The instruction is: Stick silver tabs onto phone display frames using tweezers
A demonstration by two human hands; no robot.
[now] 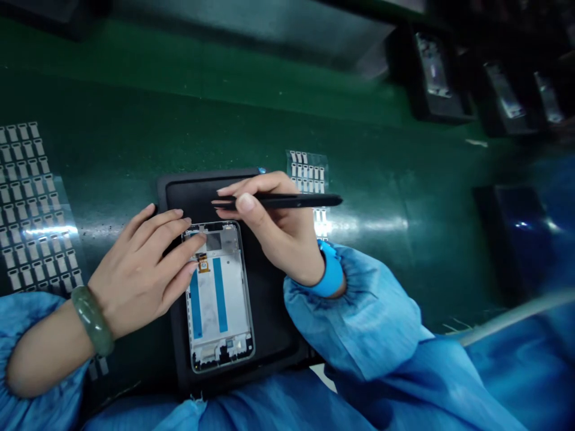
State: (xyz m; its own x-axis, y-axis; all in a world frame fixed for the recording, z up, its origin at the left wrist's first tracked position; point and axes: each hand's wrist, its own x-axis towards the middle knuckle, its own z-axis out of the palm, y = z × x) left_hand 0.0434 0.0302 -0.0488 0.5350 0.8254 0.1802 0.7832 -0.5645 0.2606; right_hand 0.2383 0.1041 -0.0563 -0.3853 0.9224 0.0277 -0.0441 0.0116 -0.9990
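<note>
A phone frame [231, 281] with its inside facing up lies in a black tray [274, 323] in front of me. Two blue adhesive strips [220, 293] run along its pale inner plate, and a small orange flex cable [203, 264] sits near its upper left. My left hand [144, 260] rests over the upper left edge of the frame, fingers stretched out and touching it. Above the frame's top right, my right hand [278, 227] grips black tweezers [291, 201], held roughly level with their tips pointing left. Whether the tips hold anything is too small to tell.
A sheet of small pale stickers [36, 209] lies at left on the green mat [112, 137]. Another sticker sheet [308, 173] is partly behind my right hand. Black trays with phone frames [433, 66] stand at the upper right, and a dark box [516, 239] at right.
</note>
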